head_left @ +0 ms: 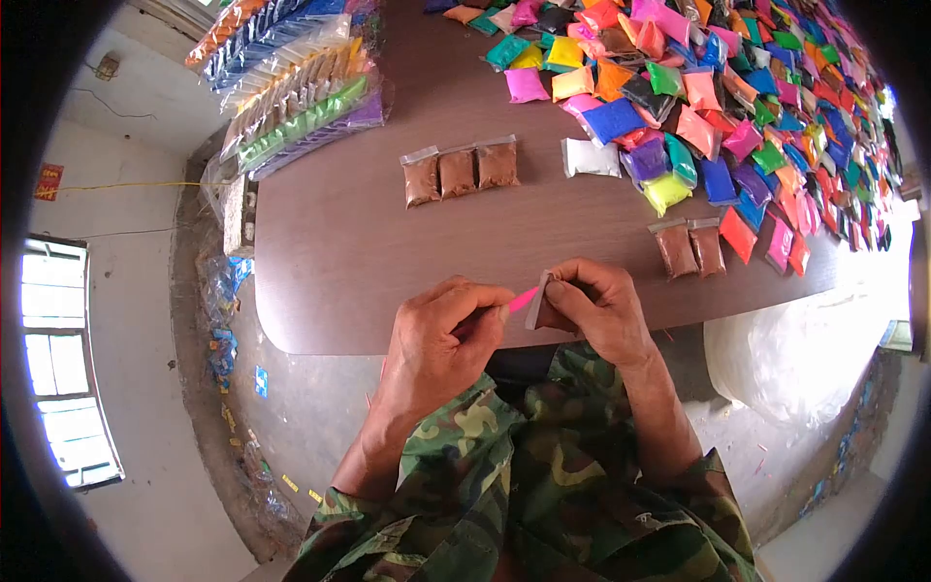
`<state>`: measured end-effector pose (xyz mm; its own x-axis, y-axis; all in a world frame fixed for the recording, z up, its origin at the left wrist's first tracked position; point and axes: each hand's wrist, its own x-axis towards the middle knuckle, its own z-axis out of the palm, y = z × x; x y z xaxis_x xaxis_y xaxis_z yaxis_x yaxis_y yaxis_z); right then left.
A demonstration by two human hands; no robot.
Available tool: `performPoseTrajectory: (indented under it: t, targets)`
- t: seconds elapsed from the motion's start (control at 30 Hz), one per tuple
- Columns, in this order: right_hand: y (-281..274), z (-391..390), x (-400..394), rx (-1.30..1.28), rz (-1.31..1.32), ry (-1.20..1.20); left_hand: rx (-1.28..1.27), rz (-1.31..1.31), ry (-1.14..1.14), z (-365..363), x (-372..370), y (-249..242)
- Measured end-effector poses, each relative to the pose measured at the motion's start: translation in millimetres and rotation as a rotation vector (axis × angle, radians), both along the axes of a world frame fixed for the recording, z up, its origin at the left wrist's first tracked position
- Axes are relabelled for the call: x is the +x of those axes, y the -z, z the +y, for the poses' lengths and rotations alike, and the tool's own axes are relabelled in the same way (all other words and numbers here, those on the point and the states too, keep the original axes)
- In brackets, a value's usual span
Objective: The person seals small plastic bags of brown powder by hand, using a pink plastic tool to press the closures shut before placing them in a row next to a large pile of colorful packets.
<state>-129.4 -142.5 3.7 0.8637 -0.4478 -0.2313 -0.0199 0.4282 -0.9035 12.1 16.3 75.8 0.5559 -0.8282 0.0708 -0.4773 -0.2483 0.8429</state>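
My left hand (451, 325) is closed on a thin pink strip (525, 299) whose tip reaches the edge of a small bag. That bag (545, 308), with brown contents, is pinched in my right hand (598, 308) between thumb and fingers. Both hands are over the front edge of the brown table (330, 233). Beyond them three brown bags (458, 173) lie side by side in a row. To the right of my right hand are two more brown bags (687, 248). A white bag (591, 158) lies behind, beside the colourful heap.
A large heap of coloured bags (718, 97) covers the table's right side. Long packs of bags (301, 97) are stacked at the back left. A translucent plastic sack (786, 359) stands at the right, below the table edge. Litter lies on the floor at left.
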Motion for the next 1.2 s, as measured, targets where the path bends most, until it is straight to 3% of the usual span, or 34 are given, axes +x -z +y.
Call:
performPoseTrajectory:
  t: [1.2]
  targets:
    - [0.1, 5.9, 4.8, -0.166, 0.040, -0.023, -0.010, -0.037, -0.016, 1.9, 7.4, 1.7]
